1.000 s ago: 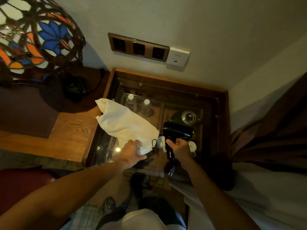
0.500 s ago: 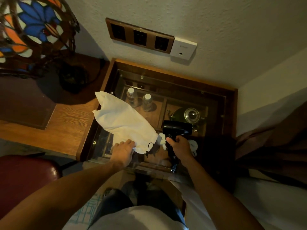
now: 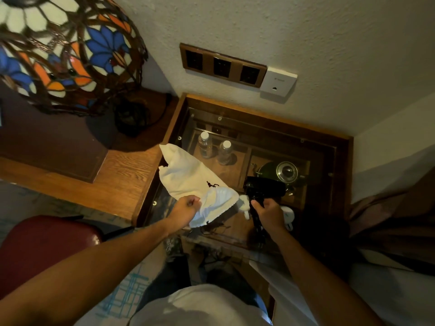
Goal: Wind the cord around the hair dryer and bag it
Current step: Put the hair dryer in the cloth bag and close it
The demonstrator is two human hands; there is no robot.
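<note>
Glass-topped cabinet (image 3: 339, 147): beneath both hands.
White drawstring bag (image 3: 188, 175): since a moment ago its mouth has been lifted and spread toward the dryer; bagging looks imminent.
Hair dryer (image 3: 263, 188): black, just right of the mouth, outside it.
Left hand (image 3: 186, 209): pinching the bag's rim.
Right hand (image 3: 270, 214): fingers wrapped round the dryer's handle.
</note>
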